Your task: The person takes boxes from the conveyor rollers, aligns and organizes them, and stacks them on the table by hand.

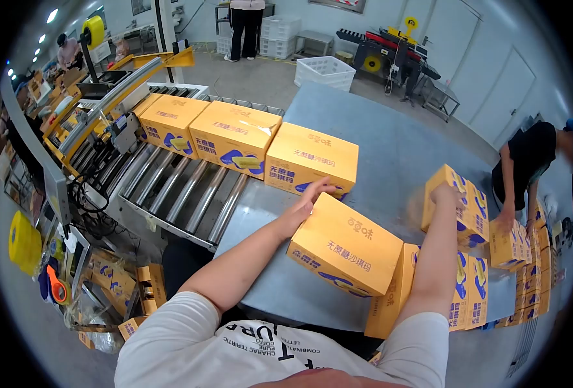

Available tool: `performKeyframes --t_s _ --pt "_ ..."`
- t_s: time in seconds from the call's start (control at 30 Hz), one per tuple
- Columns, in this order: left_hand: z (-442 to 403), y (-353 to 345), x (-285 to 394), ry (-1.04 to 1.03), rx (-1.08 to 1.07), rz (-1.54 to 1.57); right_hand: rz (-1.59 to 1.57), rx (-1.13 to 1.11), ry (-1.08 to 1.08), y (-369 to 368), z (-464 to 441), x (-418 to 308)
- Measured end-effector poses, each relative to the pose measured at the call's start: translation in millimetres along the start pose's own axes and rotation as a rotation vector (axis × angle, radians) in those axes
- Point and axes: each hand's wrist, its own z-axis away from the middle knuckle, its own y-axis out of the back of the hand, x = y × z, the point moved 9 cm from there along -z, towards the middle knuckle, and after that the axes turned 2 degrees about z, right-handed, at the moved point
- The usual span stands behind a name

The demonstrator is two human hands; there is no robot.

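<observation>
near carton [346, 244]: orange, blue print, on grey tabletop [377, 129], set at angle nr. wearer's torso. left hand [306, 202]: at its far left corner, fingers extended & loosely spread, not clenched; beside row-end carton [312, 155]. right hand [447, 193]: on upright carton pair [469, 210], w/ fingers bent over top; tips hidden, can't tell how firm. row: row-end carton on table, more cartons [235, 134] w/ it on roller conveyor [193, 200]. lying btwn near carton & right forearm: partly hidden carton [390, 301]. r. side: co-worker [526, 158], hand at stacked cartons [509, 246]. bkgd: white crate [325, 73].
</observation>
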Motion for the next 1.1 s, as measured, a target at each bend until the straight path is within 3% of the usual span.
performKeyframes --t_s 0.03,0.13,0.23,0.27,0.33,0.43,0.53,0.67,0.77,0.87,0.93,1.0,1.07,1.1 --pt "0 -9 -3 0.017 -0.039 0.103 0.047 0.072 -0.100 -4 -8 12" --pt "4 -10 -15 0.226 0.034 0.163 -0.091 -0.006 0.282 -15 -38 -31" --pt "6 18 -53 0.484 0.014 -0.218 -0.483 0.127 0.783 13 17 -102" --pt "6 25 -57 0.459 0.048 -0.223 -0.565 0.136 0.934 21 40 -122" --pt "5 35 -61 0.407 0.116 -0.231 -0.504 0.210 1.028 27 79 -147" --pt "4 16 -28 0.273 0.031 0.122 -0.417 0.004 1.022 25 122 -157" --pt "4 -3 2 0.285 -0.140 0.154 -0.080 -0.030 0.928 41 154 -149" --pt "11 -6 4 0.364 -0.375 0.072 -0.327 0.009 1.284 30 185 -166" --pt "23 -1 -5 0.374 -0.540 0.018 -0.369 -0.116 1.296 33 181 -167" --pt "31 2 -14 0.417 -0.608 -0.069 -0.293 0.227 1.119 45 140 -149" --pt "33 0 -9 0.452 -0.631 -0.109 -0.155 0.407 0.802 70 131 -121" --pt "35 0 -10 0.495 -0.613 -0.179 -0.103 0.394 0.551 74 112 -93" --pt "31 -2 -4 0.482 -0.562 -0.170 0.028 0.523 0.450 6 -1 -92" --pt "28 -5 1 0.452 -0.522 -0.122 -0.001 0.404 0.477 0 -3 -92"
